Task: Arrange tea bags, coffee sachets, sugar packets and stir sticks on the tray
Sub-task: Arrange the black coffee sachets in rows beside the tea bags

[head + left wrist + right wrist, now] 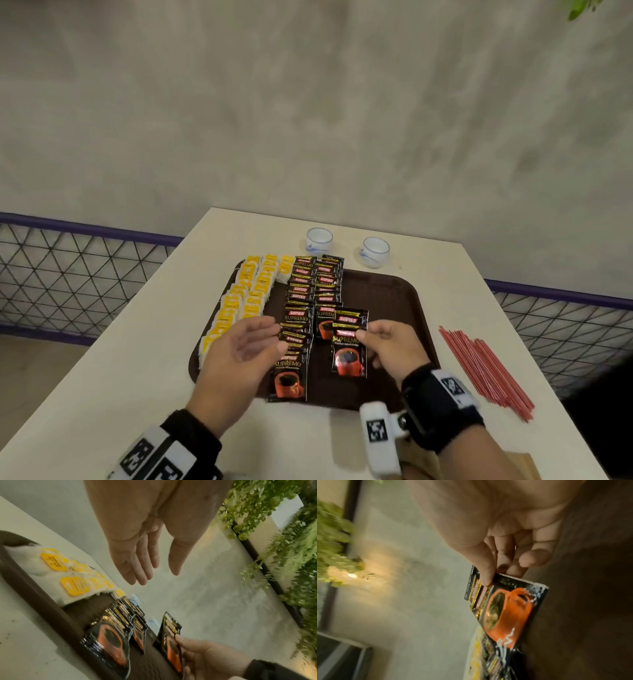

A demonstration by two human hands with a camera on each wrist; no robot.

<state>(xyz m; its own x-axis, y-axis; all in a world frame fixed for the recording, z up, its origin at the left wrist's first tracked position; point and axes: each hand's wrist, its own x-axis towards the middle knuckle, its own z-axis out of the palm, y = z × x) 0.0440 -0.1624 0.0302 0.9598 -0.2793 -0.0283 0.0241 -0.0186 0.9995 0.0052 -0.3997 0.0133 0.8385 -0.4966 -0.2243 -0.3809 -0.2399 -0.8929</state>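
The right hand (387, 346) pinches two coffee sachets (349, 346) above the tray (394, 301). The left hand (239, 356) hovers flat-fingered, holding nothing.

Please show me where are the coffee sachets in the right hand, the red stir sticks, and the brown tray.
coffee sachets (348, 356): head view, on the orange cup print of the front sachet.
red stir sticks (486, 371): head view, middle of the bundle on the table.
brown tray (390, 294): head view, bare floor near its far right corner.
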